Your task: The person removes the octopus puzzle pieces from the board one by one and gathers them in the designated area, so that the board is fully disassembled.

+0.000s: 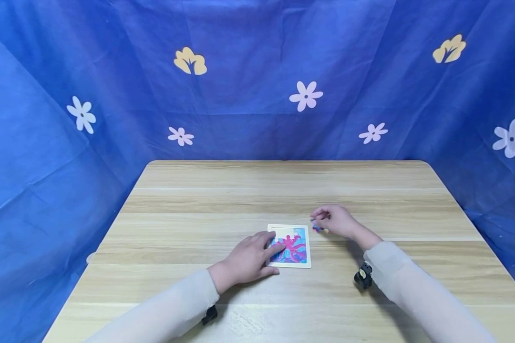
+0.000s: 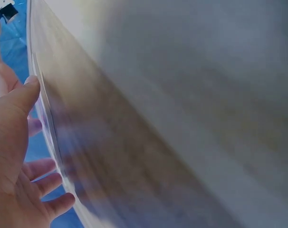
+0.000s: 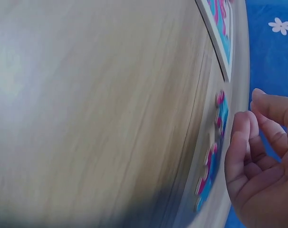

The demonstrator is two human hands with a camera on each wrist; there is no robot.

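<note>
"Cream-rimmed, the square jigsaw board [image 1: 308, 245] lies just right of the middle in the lower half of the head view, on a pale wood-grain table [image 1: 176, 205] before a blue flower-print cloth [image 1: 240, 95]. Where are your hands?"

"Your left hand [image 1: 251, 257] rests spread at the board's left side, index fingertip on the pink octopus picture [image 1: 289, 242], thumb beside the lower rim. Your right hand [image 1: 336, 221], fingers bent, is at the loose blue-and-pink jigsaw pieces [image 3: 208, 175], just right of the board's upper right corner. Whether it pinches one, you cannot tell from these views."

"Which step seems in hand?"

"Picking up a piece, by the look of it. Bare cream shows along the board's top, from upper left to middle, so your gap is likely there."

"And how do you do it well?"

"Take one piece by its edges, without dragging its neighbour. Turn it until pink and blue match the pieces around the gap, then lower it flat, knobs over notches, and press evenly; a forced, tilted knob could lift seated pieces. Let your left hand brace the rim lightly, and clear its upper fingertips from the gap's left end."
</note>
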